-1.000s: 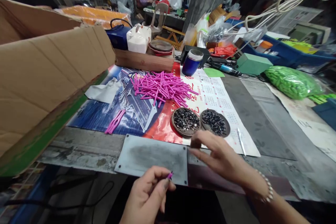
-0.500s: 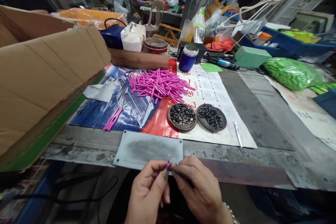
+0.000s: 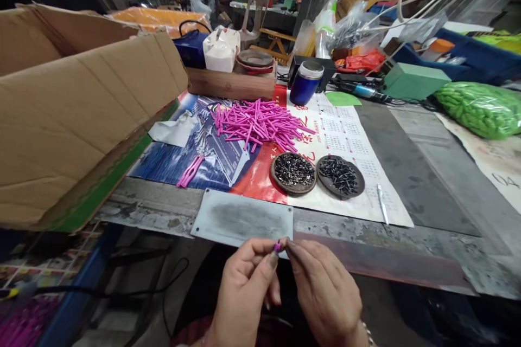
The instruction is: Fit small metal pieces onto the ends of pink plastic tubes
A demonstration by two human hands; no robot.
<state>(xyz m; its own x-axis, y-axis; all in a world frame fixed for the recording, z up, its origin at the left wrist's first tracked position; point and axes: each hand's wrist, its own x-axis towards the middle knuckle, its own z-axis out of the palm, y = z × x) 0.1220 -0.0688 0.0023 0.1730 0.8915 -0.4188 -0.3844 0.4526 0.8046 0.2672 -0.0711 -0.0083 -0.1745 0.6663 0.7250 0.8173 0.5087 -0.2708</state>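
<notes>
At pink tube [image 3: 277,246], right hand [image 3: 325,293] stays joined.

A blue jar [image 3: 306,82] stands at the calendar sheet's [image 3: 358,146] far edge; left of the jar lies a wooden block [image 3: 232,84]; right of it, a green box [image 3: 412,81]; farther right, a bag of green pieces [image 3: 480,107]; far left, a cardboard box [image 3: 73,103].

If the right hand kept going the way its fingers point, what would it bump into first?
Almost at once the pink tube pinched in the left hand: the right hand points up and left, its fingertips already at that tube's end. Beyond that lies the grey metal plate, though depth is hard to judge.
</notes>
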